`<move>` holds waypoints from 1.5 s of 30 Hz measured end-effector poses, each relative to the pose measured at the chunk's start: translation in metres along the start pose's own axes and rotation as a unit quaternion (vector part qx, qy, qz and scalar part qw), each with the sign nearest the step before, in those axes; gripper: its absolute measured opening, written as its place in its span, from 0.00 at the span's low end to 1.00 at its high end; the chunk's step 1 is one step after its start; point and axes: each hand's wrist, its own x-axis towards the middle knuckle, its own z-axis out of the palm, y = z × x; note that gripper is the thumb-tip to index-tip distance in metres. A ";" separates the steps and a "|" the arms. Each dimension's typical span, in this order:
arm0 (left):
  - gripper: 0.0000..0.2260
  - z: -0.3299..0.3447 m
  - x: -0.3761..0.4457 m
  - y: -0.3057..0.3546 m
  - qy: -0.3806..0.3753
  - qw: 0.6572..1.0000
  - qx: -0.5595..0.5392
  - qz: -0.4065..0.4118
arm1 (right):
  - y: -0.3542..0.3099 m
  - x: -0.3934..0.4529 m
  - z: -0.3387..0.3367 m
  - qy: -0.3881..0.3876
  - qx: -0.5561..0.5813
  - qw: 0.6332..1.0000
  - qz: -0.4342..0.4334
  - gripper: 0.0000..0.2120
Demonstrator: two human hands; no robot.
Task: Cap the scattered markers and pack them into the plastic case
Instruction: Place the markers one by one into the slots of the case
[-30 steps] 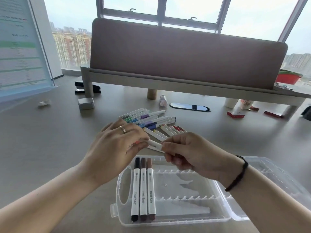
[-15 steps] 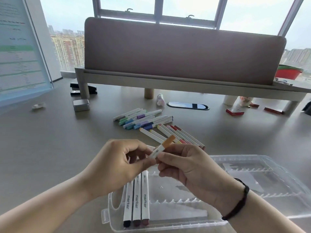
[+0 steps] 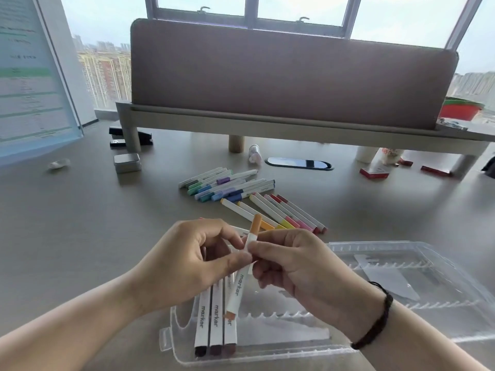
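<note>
Your left hand (image 3: 187,266) and right hand (image 3: 297,266) both pinch the orange marker (image 3: 239,285) above the open plastic case (image 3: 294,341).

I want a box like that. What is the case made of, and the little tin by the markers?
The case looks like clear glossy plastic: the table shows through it. The tin looks like dull grey metal with a soft sheen, though painted plastic is possible.

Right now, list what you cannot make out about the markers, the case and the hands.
- Head view: the upper ends of the three packed markers are hidden behind the left hand.
- The orange marker is covered mid-barrel by the fingers of both hands; the right hand hides its grip.
- The plastic case runs off the right edge.
- The loose markers overlap, so no exact count.
</note>
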 end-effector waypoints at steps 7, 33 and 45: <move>0.14 -0.002 0.001 -0.013 0.005 0.992 0.122 0.010 | 0.002 -0.001 0.000 0.024 -0.122 0.992 0.010 0.11; 0.37 -0.004 0.006 -0.018 -0.074 0.953 0.287 -0.059 | -0.002 -0.004 -0.003 0.021 -0.263 0.964 0.021 0.05; 0.36 -0.006 0.005 -0.018 -0.096 0.952 0.283 -0.071 | -0.002 -0.005 -0.002 0.008 -0.299 0.954 0.023 0.08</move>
